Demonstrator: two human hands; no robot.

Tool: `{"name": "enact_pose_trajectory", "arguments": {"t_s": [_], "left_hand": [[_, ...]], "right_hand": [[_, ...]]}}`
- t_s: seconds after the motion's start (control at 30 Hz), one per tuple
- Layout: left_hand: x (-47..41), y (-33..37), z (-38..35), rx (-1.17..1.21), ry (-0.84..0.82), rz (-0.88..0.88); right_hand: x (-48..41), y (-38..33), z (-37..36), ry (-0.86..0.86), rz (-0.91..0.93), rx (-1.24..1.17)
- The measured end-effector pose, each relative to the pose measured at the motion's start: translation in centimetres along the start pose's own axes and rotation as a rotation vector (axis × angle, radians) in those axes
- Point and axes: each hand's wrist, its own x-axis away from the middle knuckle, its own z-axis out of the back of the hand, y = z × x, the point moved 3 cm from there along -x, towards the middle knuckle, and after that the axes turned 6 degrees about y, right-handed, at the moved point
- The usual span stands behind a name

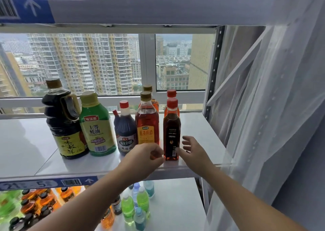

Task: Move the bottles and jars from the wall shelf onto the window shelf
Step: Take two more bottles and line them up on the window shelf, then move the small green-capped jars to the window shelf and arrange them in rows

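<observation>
Seven bottles are stood upright on the white window shelf (202,130). At the left the dark handled jug (63,125) is placed, then the green bottle (98,130), the vinegar bottle (125,130), the amber bottle (147,125) and the slim red-capped bottle (171,134) near the front edge. That last bottle is flanked by both hands: the left hand (147,156) is curled with nothing held, the right hand (191,151) is spread.

Stockroom or shop: metal racking (213,72), barcode shelf label (71,182), massed drink bottles (133,206).

Green bottle (97,125) "上等蚝油"; shelf label (28,184) "21-5"
</observation>
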Motion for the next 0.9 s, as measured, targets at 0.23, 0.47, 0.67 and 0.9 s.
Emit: {"name": "enact_pose_trajectory", "arguments": {"t_s": [0.23,0.47,0.67,0.9], "left_hand": [[3.3,0.0,-2.7,-0.038,-0.062,0.039],[7.8,1.0,-3.8,-0.025,-0.068,0.067],[12.6,1.5,-4.2,-0.017,-0.066,0.064],[17.1,2.2,-2.9,0.025,-0.118,-0.004]], "right_hand": [[4.1,0.7,3.6,0.032,0.054,0.225],[9.3,0.7,7.0,-0.008,0.081,0.355],[14.5,0.6,8.0,-0.024,0.077,0.413],[22.1,-2.1,8.9,0.011,0.014,0.503]]}}
